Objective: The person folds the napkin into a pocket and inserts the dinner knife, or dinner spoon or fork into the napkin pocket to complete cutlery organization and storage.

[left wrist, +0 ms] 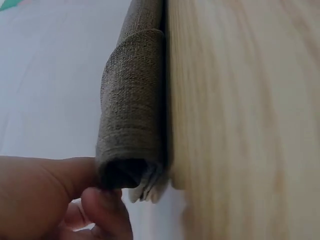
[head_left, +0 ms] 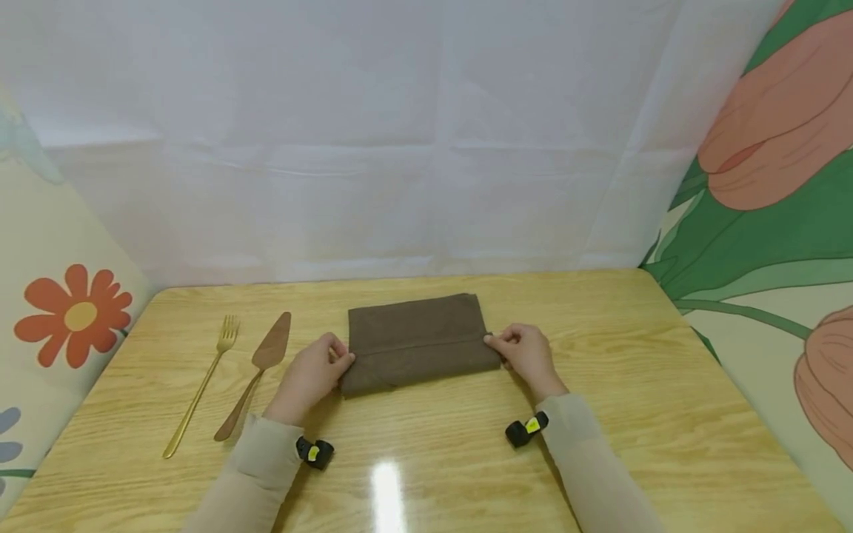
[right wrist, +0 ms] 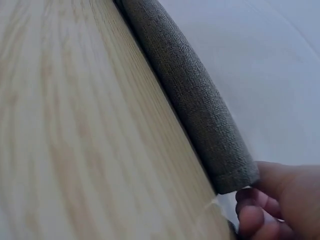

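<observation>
A dark brown cloth napkin [head_left: 416, 326] lies folded on the wooden table, its near part turned over into a flap whose edge runs across the middle. At the flap's left end, my left hand [head_left: 312, 376] pinches the cloth between thumb and fingers. My right hand [head_left: 531, 360] pinches the opposite end the same way. In the left wrist view the folded napkin [left wrist: 131, 100] shows a hollow loop at its end, beside the left thumb. The right wrist view has the rounded fold of the napkin [right wrist: 192, 100] running down to the right thumb and curled fingers.
Left of the napkin, a gold fork [head_left: 206, 389] and a copper-coloured cake server [head_left: 266, 355] lie on the wooden table [head_left: 453, 459]. A white cloth backdrop [head_left: 400, 148] hangs behind the table's far edge. Flower-patterned panels [head_left: 786, 244] stand at both sides.
</observation>
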`<state>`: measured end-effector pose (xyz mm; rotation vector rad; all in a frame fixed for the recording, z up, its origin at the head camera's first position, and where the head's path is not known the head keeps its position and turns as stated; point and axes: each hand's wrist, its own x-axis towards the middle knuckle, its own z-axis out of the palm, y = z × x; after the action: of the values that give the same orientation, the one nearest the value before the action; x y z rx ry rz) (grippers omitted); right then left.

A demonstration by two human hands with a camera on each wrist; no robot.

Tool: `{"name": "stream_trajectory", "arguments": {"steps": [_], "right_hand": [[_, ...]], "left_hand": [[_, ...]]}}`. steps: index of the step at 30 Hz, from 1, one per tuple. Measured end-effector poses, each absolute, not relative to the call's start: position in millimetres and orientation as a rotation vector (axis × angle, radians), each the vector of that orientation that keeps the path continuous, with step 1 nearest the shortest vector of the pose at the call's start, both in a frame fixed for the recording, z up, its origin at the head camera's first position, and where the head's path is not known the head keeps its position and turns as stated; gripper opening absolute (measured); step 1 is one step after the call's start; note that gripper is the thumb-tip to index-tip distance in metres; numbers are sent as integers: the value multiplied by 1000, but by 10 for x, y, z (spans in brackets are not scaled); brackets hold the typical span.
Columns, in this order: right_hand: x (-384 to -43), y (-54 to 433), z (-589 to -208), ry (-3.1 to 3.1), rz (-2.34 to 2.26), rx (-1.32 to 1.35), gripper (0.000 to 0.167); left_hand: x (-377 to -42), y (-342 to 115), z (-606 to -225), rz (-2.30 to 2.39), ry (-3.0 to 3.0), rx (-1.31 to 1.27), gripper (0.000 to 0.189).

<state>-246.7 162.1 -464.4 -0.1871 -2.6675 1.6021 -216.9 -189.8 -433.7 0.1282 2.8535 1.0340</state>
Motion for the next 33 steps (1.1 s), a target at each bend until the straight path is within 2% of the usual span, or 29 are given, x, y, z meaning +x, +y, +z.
{"name": "stream_trajectory", "arguments": {"steps": [5, 11, 18, 21, 25, 29, 33], "right_hand": [[-2419, 1630, -4577, -2628, 1565, -118, 25], [-2263, 1478, -4348, -2657, 1239, 154, 11], [-2141, 1273, -4222, -2823, 981, 431, 6], [-2103, 1229, -4227, -2927, 856, 573, 10], [-2085, 1194, -4275, -3005, 746, 706, 26], [-2086, 1189, -4332, -3050, 616, 784, 38], [-2092, 1211, -4359, -3073, 541, 852, 41]], "left_hand": [[-2125, -1824, -4257, 908, 3005, 192, 15], [-2045, -1661, -4140, 911, 3064, 386, 2], [-1944, -1465, -4129, 876, 2906, 805, 22], [-1921, -1440, -4179, 762, 2828, 890, 30], [-1898, -1468, -4231, 667, 2762, 836, 40], [-1899, -1506, -4262, 661, 2745, 794, 43], [-1910, -1531, -4252, 684, 2752, 768, 42]]}}
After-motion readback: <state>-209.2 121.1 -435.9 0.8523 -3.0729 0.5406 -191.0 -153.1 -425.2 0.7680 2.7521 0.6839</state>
